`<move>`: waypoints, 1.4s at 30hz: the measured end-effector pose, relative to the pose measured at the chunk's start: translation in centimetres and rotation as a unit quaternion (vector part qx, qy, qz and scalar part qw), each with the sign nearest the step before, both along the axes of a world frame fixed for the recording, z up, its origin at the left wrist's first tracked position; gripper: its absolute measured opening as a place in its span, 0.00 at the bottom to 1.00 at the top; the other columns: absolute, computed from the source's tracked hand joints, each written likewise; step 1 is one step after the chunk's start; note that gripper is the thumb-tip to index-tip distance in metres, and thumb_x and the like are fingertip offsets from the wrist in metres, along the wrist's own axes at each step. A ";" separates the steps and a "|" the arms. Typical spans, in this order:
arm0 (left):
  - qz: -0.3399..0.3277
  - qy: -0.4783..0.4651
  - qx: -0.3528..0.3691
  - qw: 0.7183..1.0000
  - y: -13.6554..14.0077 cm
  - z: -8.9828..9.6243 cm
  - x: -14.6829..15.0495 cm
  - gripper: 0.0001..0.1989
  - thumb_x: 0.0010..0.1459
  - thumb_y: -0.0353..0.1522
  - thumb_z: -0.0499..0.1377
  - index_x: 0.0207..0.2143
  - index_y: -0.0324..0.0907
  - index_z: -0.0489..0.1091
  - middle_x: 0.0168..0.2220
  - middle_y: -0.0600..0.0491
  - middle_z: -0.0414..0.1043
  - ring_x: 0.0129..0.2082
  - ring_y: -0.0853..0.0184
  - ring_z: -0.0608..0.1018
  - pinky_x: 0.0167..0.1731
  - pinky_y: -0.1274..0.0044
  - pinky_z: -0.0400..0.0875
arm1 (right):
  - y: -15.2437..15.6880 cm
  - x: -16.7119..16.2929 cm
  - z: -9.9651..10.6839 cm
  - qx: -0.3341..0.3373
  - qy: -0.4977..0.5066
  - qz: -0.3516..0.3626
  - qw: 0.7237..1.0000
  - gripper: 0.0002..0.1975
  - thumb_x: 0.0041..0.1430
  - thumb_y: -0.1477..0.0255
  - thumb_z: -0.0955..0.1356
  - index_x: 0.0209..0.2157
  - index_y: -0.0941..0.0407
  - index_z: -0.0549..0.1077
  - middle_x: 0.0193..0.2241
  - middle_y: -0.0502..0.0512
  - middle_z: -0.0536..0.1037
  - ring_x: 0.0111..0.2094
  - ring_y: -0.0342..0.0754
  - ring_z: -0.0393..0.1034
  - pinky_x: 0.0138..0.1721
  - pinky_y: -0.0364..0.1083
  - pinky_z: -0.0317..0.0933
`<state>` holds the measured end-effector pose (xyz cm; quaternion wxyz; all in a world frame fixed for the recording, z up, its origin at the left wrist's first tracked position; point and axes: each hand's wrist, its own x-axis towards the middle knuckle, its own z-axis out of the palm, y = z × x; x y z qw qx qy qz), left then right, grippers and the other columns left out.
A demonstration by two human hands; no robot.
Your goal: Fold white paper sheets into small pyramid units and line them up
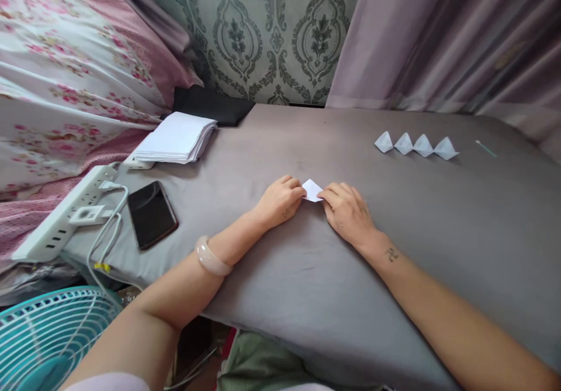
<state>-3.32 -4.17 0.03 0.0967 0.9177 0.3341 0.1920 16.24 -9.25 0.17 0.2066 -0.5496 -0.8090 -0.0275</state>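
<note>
A small folded white paper (312, 191), pointed at the top, is held between both hands just above or on the grey cloth. My left hand (283, 199) pinches its left corner, fingers closed. At the opposite corner, my right hand (348, 211) grips it with thumb and curled fingers. Several folded paper boats (423, 145) stand in a row farther back on the right. A thick stack of white paper sheets (177, 137) lies at the back left.
A dark phone (152, 214) rests left of my left arm, beside a white power strip (65, 213) with plugged-in cables. A teal fan (56, 338) stands at lower left. Behind the stack is a black folded item (214, 106). A thin green-white stick (486, 148) lies far right.
</note>
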 end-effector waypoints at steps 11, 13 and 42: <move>0.177 -0.125 -0.205 0.954 -0.4 1.2 -0.6 0.09 0.56 0.36 0.61 0.30 0.39 0.77 0.31 0.49 0.71 0.30 0.66 0.72 0.36 0.73 0.67 | 1.2 1.3 -0.2 -0.142 0.262 -0.076 0.952 0.12 0.57 0.60 0.68 0.30 0.52 0.79 0.37 0.55 0.76 0.30 0.46 0.69 0.36 0.49 0.63; 0.192 -0.128 -0.211 0.950 -0.3 1.2 -0.5 0.09 0.56 0.35 0.60 0.29 0.39 0.76 0.31 0.49 0.71 0.31 0.66 0.72 0.36 0.73 0.68 | 1.4 1.4 -0.3 -0.134 0.274 -0.090 0.948 0.14 0.56 0.59 0.67 0.28 0.53 0.79 0.38 0.56 0.76 0.28 0.45 0.68 0.36 0.50 0.64; 0.252 -0.108 -0.205 0.940 0.1 0.7 0.5 0.09 0.56 0.34 0.60 0.25 0.39 0.70 0.34 0.48 0.69 0.34 0.63 0.72 0.42 0.67 0.69 | 2.7 1.2 -0.9 -0.141 0.261 -0.160 0.942 0.13 0.51 0.61 0.70 0.20 0.53 0.74 0.35 0.54 0.74 0.25 0.44 0.65 0.31 0.49 0.62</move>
